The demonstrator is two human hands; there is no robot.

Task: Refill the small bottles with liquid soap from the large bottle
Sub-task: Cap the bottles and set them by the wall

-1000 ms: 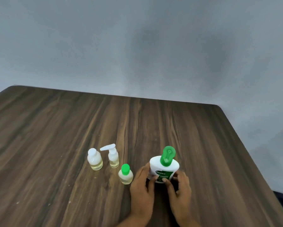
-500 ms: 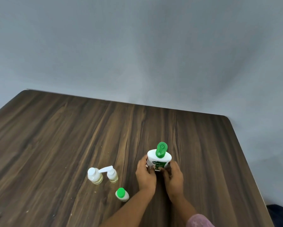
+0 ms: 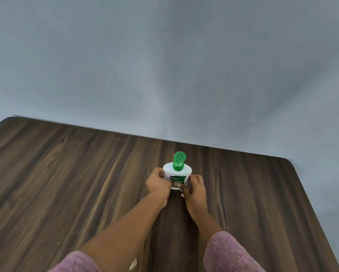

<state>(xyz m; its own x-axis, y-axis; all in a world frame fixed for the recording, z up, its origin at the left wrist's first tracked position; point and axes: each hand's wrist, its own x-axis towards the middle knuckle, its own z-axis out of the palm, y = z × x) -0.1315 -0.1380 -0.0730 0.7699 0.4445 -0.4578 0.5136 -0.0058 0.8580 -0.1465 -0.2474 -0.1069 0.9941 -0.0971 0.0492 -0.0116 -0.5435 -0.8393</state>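
Observation:
The large white soap bottle [image 3: 176, 172] with a green label and a green pump top [image 3: 178, 161] stands upright on the wooden table [image 3: 66, 173], far out from me. My left hand [image 3: 157, 183] grips its lower left side. My right hand [image 3: 195, 188] grips its lower right side, fingers curled in front of its base. Both arms are stretched forward, with pink sleeves at the bottom edge. The small bottles are not visible; only a small white bit [image 3: 133, 265] shows between my arms at the bottom edge, and I cannot tell what it is.
A plain grey wall [image 3: 164, 75] rises right behind the table's far edge. The table's rounded far right corner [image 3: 288, 160] lies to the right of the bottle. Bare wood spreads to the left and right of my arms.
Both hands have slid the large bottle away from me towards the far edge, arms stretching out. The three small bottles have dropped out of view at the bottom.

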